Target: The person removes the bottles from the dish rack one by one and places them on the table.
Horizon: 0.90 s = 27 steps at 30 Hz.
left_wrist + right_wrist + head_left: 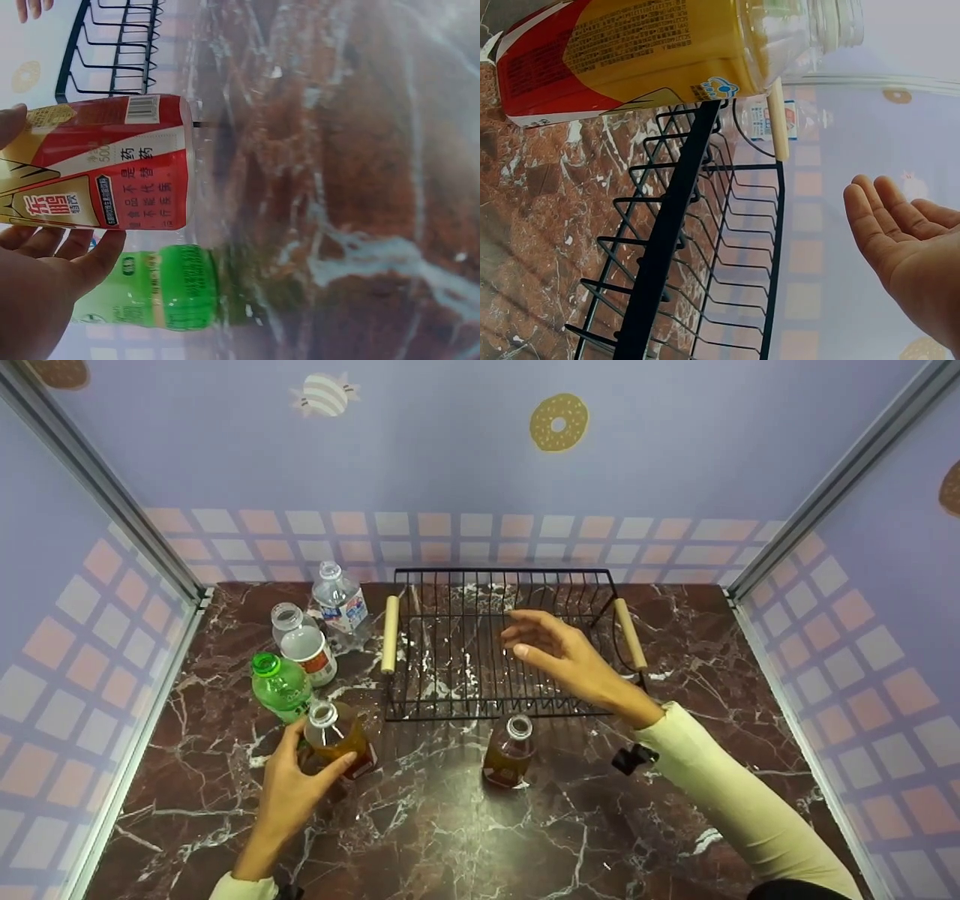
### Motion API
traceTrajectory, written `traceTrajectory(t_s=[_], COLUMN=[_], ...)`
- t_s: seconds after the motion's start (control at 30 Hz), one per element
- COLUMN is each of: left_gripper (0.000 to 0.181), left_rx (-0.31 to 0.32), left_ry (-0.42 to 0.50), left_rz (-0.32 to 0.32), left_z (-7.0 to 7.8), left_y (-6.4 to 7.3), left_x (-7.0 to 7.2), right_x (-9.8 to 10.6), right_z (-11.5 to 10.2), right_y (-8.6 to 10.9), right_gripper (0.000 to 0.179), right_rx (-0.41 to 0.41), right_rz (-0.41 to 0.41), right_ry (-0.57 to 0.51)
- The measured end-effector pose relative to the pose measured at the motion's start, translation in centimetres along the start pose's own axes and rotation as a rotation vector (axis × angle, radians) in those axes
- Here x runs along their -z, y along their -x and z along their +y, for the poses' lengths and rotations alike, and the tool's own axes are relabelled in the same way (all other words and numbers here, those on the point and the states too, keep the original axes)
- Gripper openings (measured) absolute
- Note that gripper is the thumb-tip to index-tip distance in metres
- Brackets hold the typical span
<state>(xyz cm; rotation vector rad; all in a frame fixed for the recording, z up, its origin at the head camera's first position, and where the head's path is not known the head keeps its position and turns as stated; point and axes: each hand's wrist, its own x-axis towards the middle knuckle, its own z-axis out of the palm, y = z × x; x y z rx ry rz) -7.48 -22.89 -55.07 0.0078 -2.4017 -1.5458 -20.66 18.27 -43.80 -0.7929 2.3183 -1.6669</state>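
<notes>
My left hand (289, 784) grips a bottle with a red and yellow label (142, 161), its fingers on one side and thumb on the other. This bottle stands upright beside a green bottle (279, 684). My right hand (562, 656) is held over the black wire rack (465, 718) with its fingers loosely extended and nothing in them. A second bottle with a red and yellow label (510, 754) stands in front of the rack; in the right wrist view this uncapped bottle (652, 56) overlaps the rack.
Behind the green bottle stand two clear bottles, one with an orange label (306, 645) and one with a blue and white label (341, 607). The rack has wooden handles (390, 634) at both ends. Walls enclose the dark marbled table (450, 840) at the back and sides.
</notes>
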Motion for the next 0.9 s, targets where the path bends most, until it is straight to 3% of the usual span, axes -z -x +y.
traceTrajectory(t_s=[0.33, 0.53, 0.73, 0.9], left_gripper=[0.081, 0.079, 0.083, 0.087], left_rx=[0.05, 0.036, -0.038, -0.154], left_ry=[-0.005, -0.011, -0.102, -0.132], left_rz=[0.021, 0.02, 0.055, 0.101], left_z=[-0.9, -1.1, -1.1, -0.4], left_y=[0.1, 0.0, 0.5, 0.8], left_x=[-0.5, -0.7, -0.5, -0.1], right_x=[0.3, 0.5, 0.6, 0.7], right_z=[0.7, 1.0, 1.2, 1.4], right_y=[0.2, 0.4, 0.4, 0.4], right_gripper=[0.055, 0.055, 0.058, 0.058], right_rx=[-0.018, -0.03, -0.034, -0.035], right_rz=[0.03, 0.037, 0.038, 0.037], right_ry=[0.014, 0.0, 0.012, 0.017])
